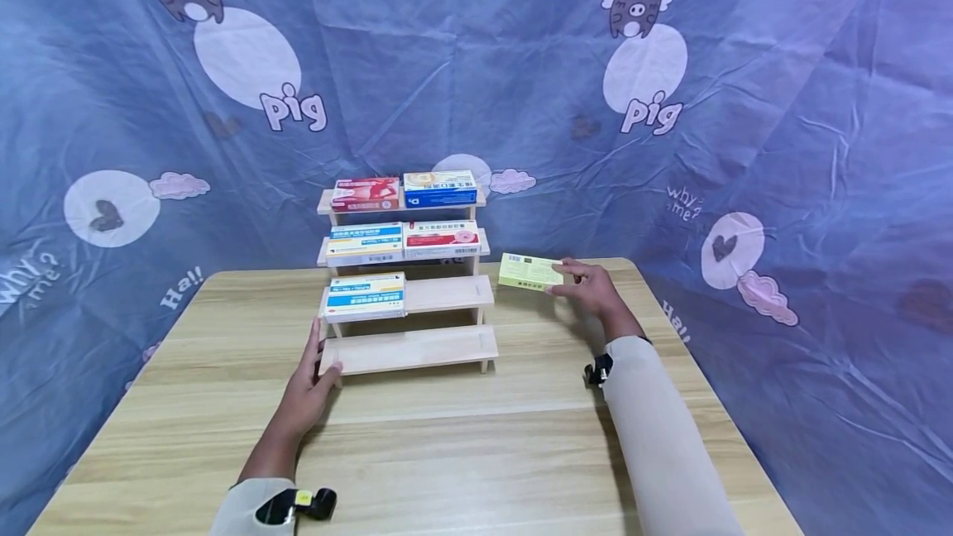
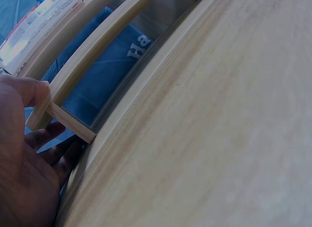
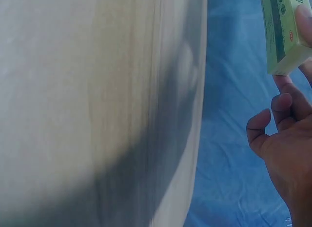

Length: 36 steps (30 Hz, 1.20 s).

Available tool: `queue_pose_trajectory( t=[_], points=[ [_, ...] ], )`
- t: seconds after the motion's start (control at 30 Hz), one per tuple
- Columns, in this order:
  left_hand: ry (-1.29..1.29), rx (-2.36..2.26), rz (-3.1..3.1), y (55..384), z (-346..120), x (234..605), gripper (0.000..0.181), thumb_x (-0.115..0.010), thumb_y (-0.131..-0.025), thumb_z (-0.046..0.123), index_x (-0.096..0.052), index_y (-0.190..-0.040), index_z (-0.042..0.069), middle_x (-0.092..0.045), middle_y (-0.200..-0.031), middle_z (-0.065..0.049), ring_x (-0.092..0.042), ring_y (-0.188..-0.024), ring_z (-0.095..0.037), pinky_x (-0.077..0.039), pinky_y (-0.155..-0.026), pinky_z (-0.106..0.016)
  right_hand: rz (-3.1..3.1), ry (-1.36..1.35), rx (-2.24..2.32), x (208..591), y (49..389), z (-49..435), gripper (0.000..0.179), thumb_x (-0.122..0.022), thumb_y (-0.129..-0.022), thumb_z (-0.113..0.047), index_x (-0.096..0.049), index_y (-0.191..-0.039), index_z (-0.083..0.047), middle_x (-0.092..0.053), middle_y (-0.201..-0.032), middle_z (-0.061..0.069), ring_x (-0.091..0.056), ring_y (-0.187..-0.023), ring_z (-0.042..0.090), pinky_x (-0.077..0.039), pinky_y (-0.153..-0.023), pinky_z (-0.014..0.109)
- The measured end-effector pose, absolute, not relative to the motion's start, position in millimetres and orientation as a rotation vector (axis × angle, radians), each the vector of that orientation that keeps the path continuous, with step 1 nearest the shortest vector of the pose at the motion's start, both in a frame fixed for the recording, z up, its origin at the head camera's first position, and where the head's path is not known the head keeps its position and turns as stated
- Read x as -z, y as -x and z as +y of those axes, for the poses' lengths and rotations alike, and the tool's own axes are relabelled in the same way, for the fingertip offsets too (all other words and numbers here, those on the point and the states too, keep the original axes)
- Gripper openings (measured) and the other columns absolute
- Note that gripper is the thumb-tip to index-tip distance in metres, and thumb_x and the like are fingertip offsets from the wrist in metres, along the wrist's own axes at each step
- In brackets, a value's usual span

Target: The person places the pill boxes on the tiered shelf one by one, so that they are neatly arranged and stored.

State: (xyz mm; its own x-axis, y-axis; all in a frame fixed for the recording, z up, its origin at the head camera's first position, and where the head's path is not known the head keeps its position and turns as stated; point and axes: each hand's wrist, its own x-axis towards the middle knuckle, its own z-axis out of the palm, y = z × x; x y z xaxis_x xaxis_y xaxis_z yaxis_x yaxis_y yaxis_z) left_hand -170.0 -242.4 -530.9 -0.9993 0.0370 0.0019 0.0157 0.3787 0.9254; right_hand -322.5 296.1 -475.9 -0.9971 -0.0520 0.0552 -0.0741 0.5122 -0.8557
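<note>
My right hand [image 1: 593, 294] pinches a pale green medicine box [image 1: 524, 271] by its right end, thumb on one side and fingers on the other. The box is held up to the right of a four-step wooden display rack [image 1: 417, 350]. In the right wrist view, the thumb lies on the face of the green carton [image 3: 279, 29] and two fingers curl below it. My left hand [image 1: 304, 394] grips the left end of the rack's lowest step. In the left wrist view, its thumb rests on the step [image 2: 83, 61] and the other fingers reach around the leg.
On the rack's top step sit a red box [image 1: 365, 194] and a blue-and-white box [image 1: 440, 189]. One step down are a blue-and-yellow box [image 1: 364, 244] and a red-and-white box [image 1: 442, 239]. Another blue-and-yellow box [image 1: 365, 296] lies left on the third. A patterned curtain [image 1: 476, 64] surrounds the wooden table [image 1: 447, 461].
</note>
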Motion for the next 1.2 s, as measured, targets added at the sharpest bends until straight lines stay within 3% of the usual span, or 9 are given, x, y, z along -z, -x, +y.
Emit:
queue_pose_trajectory(
  t=[0.2, 0.47, 0.6, 0.8, 1.03, 1.2],
  points=[
    [-0.057, -1.734, 2.598, 170.2, -242.4, 530.7, 0.092, -0.052, -0.116, 0.019, 0.015, -0.174, 0.041, -0.012, -0.181, -0.029, -0.015, -0.167, -0.054, -0.016, -0.131, -0.073, -2.668, -0.135, -1.526, 468.4, 307.7, 297.3, 0.067, -0.094, -0.085, -0.021, -0.07, -0.146, -0.006, -0.049, -0.169, 0.02, -0.042, -0.16, 0.043, -0.036, -0.127, 0.058],
    [-0.069, -1.739, 2.602, 170.2, -242.3, 530.9, 0.092, -0.051, -0.116, 0.019, 0.016, -0.172, 0.048, -0.012, -0.181, -0.03, -0.016, -0.167, -0.054, -0.017, -0.13, -0.073, -2.647, -0.209, -1.499, 454.8, 292.2, 295.1, 0.064, -0.095, -0.085, -0.019, -0.072, -0.143, -0.004, -0.051, -0.166, 0.022, -0.041, -0.161, 0.042, -0.037, -0.125, 0.059],
    [-0.074, -1.742, 2.604, 170.3, -241.7, 530.9, 0.091, -0.051, -0.116, 0.019, 0.016, -0.173, 0.045, -0.012, -0.181, -0.031, -0.016, -0.166, -0.055, -0.018, -0.13, -0.073, -2.65, -0.26, -1.482, 445.3, 285.4, 293.5, 0.063, -0.095, -0.086, -0.02, -0.072, -0.143, -0.006, -0.051, -0.167, 0.022, -0.038, -0.163, 0.041, -0.039, -0.122, 0.058],
    [-0.077, -1.742, 2.6, 169.8, -240.9, 529.5, 0.09, -0.051, -0.116, 0.019, 0.015, -0.175, 0.037, -0.012, -0.181, -0.031, -0.017, -0.166, -0.055, -0.019, -0.13, -0.073, -2.663, -0.306, -1.467, 435.3, 275.7, 292.9, 0.061, -0.094, -0.088, -0.021, -0.073, -0.143, -0.008, -0.052, -0.167, 0.019, -0.042, -0.162, 0.039, -0.042, -0.109, 0.05],
    [-0.042, -1.728, 2.599, 168.3, -242.9, 528.5, 0.093, -0.053, -0.116, 0.022, 0.016, -0.17, 0.051, -0.01, -0.182, -0.028, -0.014, -0.168, -0.053, -0.017, -0.13, -0.073, -2.648, -0.381, -1.472, 428.3, 267.3, 282.2, 0.061, -0.096, -0.084, -0.02, -0.075, -0.14, -0.008, -0.055, -0.164, 0.02, -0.048, -0.156, 0.04, -0.044, -0.106, 0.049],
    [-0.06, -1.733, 2.602, 168.3, -242.7, 528.7, 0.092, -0.052, -0.116, 0.021, 0.016, -0.171, 0.05, -0.011, -0.181, -0.029, -0.016, -0.167, -0.054, -0.018, -0.13, -0.073, -2.641, -0.429, -1.451, 425.6, 262.6, 274.3, 0.059, -0.098, -0.081, -0.015, -0.077, -0.136, -0.007, -0.059, -0.161, 0.019, -0.053, -0.152, 0.039, -0.045, -0.1, 0.04]
  ],
)
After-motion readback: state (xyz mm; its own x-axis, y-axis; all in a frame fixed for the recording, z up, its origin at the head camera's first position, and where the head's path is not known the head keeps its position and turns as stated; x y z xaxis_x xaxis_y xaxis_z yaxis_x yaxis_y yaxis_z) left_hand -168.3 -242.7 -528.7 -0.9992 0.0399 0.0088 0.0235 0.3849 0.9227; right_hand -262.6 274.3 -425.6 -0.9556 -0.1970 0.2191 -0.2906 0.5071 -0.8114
